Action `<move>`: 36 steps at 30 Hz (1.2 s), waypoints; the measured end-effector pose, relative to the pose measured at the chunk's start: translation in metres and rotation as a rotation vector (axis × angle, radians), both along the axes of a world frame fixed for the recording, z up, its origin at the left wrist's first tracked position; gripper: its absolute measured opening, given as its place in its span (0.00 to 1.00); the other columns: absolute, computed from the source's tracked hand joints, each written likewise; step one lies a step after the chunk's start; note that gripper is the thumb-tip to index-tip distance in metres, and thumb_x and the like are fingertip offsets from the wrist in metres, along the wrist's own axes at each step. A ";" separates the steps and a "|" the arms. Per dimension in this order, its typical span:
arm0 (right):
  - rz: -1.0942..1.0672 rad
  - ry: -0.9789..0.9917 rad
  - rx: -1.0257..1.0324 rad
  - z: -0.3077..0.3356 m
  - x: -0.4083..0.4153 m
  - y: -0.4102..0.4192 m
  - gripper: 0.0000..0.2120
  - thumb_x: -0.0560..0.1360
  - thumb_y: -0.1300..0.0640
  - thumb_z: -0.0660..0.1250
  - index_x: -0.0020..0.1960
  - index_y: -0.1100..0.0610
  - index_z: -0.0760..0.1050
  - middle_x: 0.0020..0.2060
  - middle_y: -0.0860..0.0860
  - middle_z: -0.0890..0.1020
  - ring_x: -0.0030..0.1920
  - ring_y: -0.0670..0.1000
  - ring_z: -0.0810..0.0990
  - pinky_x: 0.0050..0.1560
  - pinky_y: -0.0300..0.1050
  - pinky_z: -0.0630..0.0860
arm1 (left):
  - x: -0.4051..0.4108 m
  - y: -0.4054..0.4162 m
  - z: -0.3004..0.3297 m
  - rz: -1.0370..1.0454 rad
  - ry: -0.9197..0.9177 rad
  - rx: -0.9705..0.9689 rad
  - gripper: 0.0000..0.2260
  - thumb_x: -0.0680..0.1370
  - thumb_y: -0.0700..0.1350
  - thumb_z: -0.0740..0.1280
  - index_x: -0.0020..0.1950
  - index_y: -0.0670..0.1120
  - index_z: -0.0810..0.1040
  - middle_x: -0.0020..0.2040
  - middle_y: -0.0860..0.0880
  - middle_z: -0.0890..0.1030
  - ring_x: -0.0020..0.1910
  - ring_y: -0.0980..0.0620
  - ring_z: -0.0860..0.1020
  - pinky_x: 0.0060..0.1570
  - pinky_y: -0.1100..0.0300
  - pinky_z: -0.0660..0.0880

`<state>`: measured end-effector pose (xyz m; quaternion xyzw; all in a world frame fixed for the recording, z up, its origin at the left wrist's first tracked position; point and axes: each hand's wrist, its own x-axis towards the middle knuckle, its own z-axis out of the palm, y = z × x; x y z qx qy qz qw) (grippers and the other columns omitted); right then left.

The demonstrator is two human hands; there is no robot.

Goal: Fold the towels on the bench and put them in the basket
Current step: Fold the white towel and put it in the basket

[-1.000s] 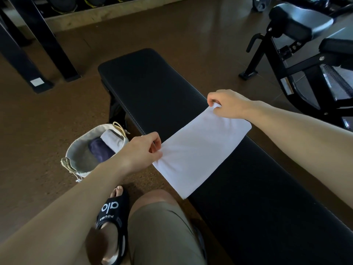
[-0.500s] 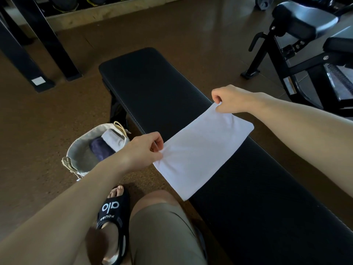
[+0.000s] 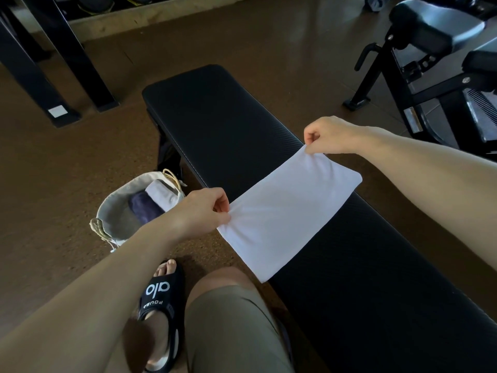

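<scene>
Left hand [image 3: 207,211] pinches the near corner of a white towel [image 3: 287,214]; right hand [image 3: 330,134] pinches the far corner, hands apart. The towel lies across the black desk [image 3: 228,122], overhanging its near edge. On the floor beyond, the basket [image 3: 118,204] contains folded towels.

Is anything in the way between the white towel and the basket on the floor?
Nothing visible blocks it. The white towel is pinched at two corners by the left hand and right hand over the bench. The basket sits open-topped on the floor beside the bench, already holding a dark towel and a light towel.
</scene>
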<state>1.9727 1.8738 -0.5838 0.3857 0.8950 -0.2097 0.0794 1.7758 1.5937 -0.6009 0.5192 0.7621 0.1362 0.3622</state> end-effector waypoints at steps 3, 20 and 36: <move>-0.051 0.055 -0.005 0.000 -0.002 0.001 0.02 0.74 0.60 0.71 0.42 0.55 0.80 0.41 0.52 0.80 0.44 0.51 0.79 0.40 0.44 0.74 | 0.000 0.001 -0.001 0.023 0.008 -0.014 0.03 0.79 0.43 0.69 0.48 0.50 0.76 0.47 0.51 0.78 0.43 0.54 0.76 0.38 0.64 0.70; -0.404 0.373 -0.016 -0.032 0.006 -0.012 0.08 0.77 0.62 0.63 0.50 0.56 0.80 0.44 0.49 0.80 0.44 0.48 0.77 0.38 0.42 0.71 | -0.007 0.006 -0.002 0.062 -0.096 -0.001 0.05 0.82 0.45 0.67 0.57 0.47 0.78 0.51 0.50 0.81 0.45 0.52 0.83 0.49 0.52 0.84; -0.290 0.401 0.300 -0.058 0.002 -0.033 0.06 0.81 0.62 0.58 0.56 0.59 0.71 0.51 0.54 0.79 0.49 0.56 0.77 0.47 0.53 0.74 | -0.009 0.005 -0.007 0.076 -0.083 -0.051 0.04 0.82 0.45 0.66 0.55 0.47 0.77 0.50 0.48 0.81 0.46 0.51 0.84 0.50 0.49 0.84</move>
